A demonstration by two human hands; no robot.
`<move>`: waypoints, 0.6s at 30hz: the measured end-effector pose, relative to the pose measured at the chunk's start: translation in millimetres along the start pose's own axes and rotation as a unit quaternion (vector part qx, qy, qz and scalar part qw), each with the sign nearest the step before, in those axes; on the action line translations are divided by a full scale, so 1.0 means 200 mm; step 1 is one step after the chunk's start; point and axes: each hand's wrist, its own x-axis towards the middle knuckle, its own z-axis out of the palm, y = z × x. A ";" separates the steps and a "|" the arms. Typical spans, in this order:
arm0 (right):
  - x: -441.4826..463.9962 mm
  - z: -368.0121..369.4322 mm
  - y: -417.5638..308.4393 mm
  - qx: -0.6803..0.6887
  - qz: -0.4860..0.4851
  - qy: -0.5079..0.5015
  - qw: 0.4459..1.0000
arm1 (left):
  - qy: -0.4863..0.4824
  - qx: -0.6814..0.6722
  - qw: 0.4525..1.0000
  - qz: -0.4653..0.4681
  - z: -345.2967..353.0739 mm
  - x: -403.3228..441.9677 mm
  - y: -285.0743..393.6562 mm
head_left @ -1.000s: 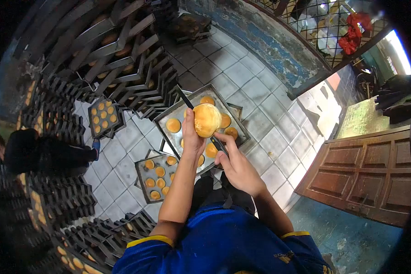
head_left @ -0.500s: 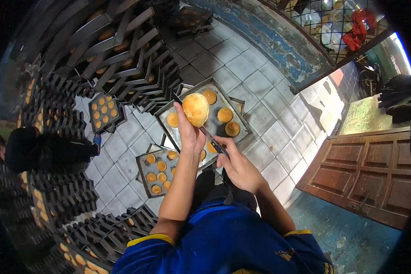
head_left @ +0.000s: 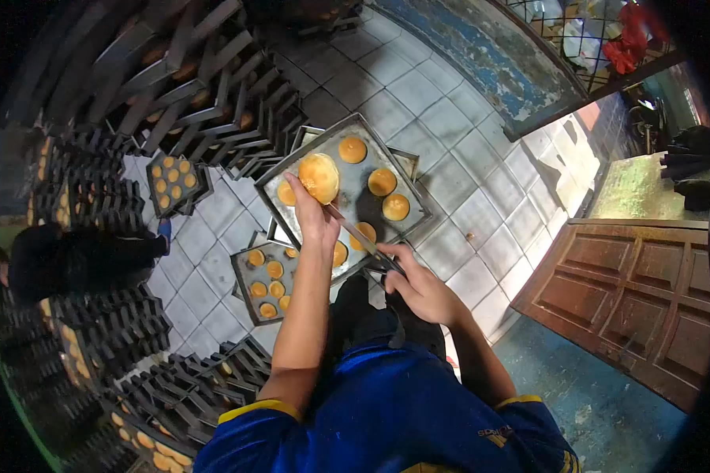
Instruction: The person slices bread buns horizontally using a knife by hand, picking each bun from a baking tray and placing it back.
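Note:
A golden-brown round bun point(head_left: 318, 178) rests in my left hand point(head_left: 319, 224), whose fingers curl around its far side. My right hand point(head_left: 424, 292) grips a knife point(head_left: 358, 235) by its dark handle. The blade reaches up to the left toward the bun's lower edge; its tip is hidden by the bun or my left hand. Below both hands lies a metal baking tray point(head_left: 388, 224) with several more buns point(head_left: 382, 182) spaced out on it.
A second tray point(head_left: 243, 273) of buns lies on the tiled floor, lower left. Tall stacks of trays point(head_left: 229, 110) stand along the left. Another person point(head_left: 79, 260) is among them. A brown panelled wooden door point(head_left: 623, 276) is at the right, a blue wall point(head_left: 481, 59) above.
The knife has slid back toward the lower right, showing more blade below the bun; its tip no longer shows past my left hand. The bun stays in my left hand.

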 end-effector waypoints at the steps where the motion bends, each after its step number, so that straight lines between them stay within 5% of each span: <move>1: -0.05 -0.04 0.09 0.036 0.005 -0.008 0.999 | 0.003 0.000 1.000 -0.006 -0.05 0.07 -0.05; 5: -0.32 -0.24 0.51 0.042 0.078 0.007 0.996 | 0.006 0.139 0.989 0.058 -0.42 0.52 -0.44; 7: -0.42 -0.35 0.54 0.017 0.149 0.034 0.988 | 0.094 0.407 0.909 0.007 -0.69 0.75 -0.66; 9: -0.48 -0.45 0.58 -0.008 0.218 0.063 0.974 | 0.071 0.606 0.790 0.066 -0.83 0.87 -0.83; 14: -0.46 -0.62 0.62 0.034 0.257 0.086 0.962 | 0.038 0.726 0.684 0.057 -0.84 0.87 -1.01; 16: -0.43 -0.68 0.67 0.057 0.245 0.080 0.964 | 0.114 0.784 0.530 0.304 -0.69 0.79 -1.05; 17: -0.41 -0.71 0.68 0.058 0.245 0.077 0.965 | 0.117 0.784 0.528 0.304 -0.64 0.80 -1.08; 18: -0.39 -0.74 0.69 0.053 0.241 0.071 0.966 | 0.033 0.763 0.589 0.263 -0.62 0.84 -1.12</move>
